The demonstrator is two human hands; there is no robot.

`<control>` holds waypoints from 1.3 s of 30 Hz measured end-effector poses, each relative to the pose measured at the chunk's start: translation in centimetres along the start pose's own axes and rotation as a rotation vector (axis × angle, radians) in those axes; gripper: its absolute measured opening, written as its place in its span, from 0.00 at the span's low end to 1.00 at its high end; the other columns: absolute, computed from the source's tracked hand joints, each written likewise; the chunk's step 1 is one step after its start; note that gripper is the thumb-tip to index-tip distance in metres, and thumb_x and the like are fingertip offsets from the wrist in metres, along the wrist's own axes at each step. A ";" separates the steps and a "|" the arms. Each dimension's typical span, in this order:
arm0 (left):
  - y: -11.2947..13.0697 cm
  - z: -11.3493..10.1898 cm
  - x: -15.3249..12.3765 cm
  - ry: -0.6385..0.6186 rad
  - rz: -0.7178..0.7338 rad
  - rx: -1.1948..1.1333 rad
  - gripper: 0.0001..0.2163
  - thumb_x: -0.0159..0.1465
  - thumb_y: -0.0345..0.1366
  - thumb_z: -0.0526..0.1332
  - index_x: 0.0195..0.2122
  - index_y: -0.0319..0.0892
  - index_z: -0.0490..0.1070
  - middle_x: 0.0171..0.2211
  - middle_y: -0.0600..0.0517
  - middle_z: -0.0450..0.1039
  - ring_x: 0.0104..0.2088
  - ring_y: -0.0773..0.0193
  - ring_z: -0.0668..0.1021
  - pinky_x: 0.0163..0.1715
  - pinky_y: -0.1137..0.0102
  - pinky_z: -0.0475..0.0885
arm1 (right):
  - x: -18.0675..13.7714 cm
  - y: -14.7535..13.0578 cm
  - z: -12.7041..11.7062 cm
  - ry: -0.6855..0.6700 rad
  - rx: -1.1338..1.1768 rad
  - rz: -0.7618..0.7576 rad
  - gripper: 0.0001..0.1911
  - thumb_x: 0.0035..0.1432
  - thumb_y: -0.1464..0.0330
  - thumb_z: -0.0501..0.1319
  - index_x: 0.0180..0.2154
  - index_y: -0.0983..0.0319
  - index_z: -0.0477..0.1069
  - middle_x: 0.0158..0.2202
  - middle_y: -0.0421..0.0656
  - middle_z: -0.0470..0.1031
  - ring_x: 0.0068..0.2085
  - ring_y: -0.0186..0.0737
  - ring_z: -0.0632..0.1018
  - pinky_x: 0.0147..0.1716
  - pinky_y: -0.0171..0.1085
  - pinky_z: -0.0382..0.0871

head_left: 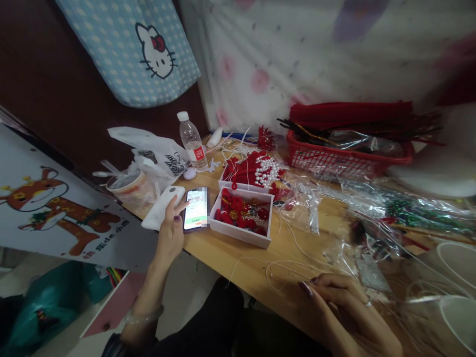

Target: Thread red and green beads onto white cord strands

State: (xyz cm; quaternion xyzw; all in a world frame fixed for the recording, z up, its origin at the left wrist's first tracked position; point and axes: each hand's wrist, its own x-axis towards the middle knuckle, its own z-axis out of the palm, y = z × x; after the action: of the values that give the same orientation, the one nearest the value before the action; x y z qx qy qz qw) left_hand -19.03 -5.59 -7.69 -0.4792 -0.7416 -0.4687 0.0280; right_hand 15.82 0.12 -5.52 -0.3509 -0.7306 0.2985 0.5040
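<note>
Our left hand (171, 227), fingers spread, has the partly blurred phone (195, 208) just under its fingertips; whether our right hand (344, 302) pinches the cord (266, 272), we cannot tell.

A blue spotty cloth (122, 54) with a cat's face hung on the left. A bottle (191, 136) stood on the worktop (211, 248) beside a white plastic bag (148, 136). A red basket (334, 161) sat near a flowery curtain (241, 39). A giraffe picture (54, 210) and a green bag (55, 302) were on the left too.
</note>
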 end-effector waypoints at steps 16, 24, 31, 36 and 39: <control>-0.5 0.8 -0.8 0.106 0.142 0.028 0.33 0.70 0.57 0.40 0.66 0.36 0.49 0.56 0.33 0.71 0.59 0.49 0.73 0.60 0.50 0.62 | 0.1 0.0 0.0 -0.067 -0.021 0.047 0.05 0.59 0.69 0.66 0.30 0.57 0.77 0.33 0.41 0.76 0.33 0.36 0.79 0.29 0.30 0.71; -1.0 0.5 -0.6 -0.004 0.118 0.095 0.32 0.70 0.55 0.44 0.67 0.35 0.49 0.60 0.33 0.67 0.63 0.46 0.68 0.62 0.48 0.60 | 0.1 0.2 0.5 -0.056 0.000 0.037 0.05 0.59 0.69 0.67 0.30 0.58 0.77 0.32 0.42 0.76 0.33 0.37 0.79 0.28 0.31 0.72; -1.5 0.5 -0.8 -0.022 0.114 0.122 0.30 0.70 0.49 0.47 0.67 0.34 0.46 0.61 0.32 0.65 0.65 0.45 0.65 0.63 0.46 0.57 | 0.5 -0.2 0.8 -0.022 0.016 0.035 0.06 0.58 0.69 0.67 0.28 0.59 0.77 0.31 0.43 0.76 0.32 0.38 0.78 0.27 0.31 0.71; -1.6 0.4 -1.0 -0.023 0.125 0.126 0.28 0.70 0.46 0.48 0.66 0.34 0.49 0.61 0.32 0.64 0.65 0.46 0.64 0.64 0.47 0.57 | 0.5 -0.2 0.9 -0.001 -0.004 0.032 0.07 0.58 0.68 0.67 0.27 0.59 0.77 0.30 0.43 0.76 0.31 0.38 0.78 0.28 0.32 0.71; -1.8 0.4 -1.1 -0.018 0.127 0.130 0.26 0.70 0.45 0.48 0.64 0.34 0.51 0.61 0.32 0.63 0.65 0.46 0.65 0.64 0.46 0.57 | 0.7 -0.5 1.1 0.016 0.019 0.016 0.08 0.58 0.69 0.67 0.26 0.59 0.76 0.28 0.41 0.74 0.29 0.36 0.77 0.26 0.31 0.70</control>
State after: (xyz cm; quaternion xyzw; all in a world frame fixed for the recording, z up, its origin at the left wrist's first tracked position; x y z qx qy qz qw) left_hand -19.58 -6.18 -9.64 -0.5268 -0.7386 -0.4126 0.0819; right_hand 14.52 0.34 -5.12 -0.3543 -0.7207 0.3068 0.5108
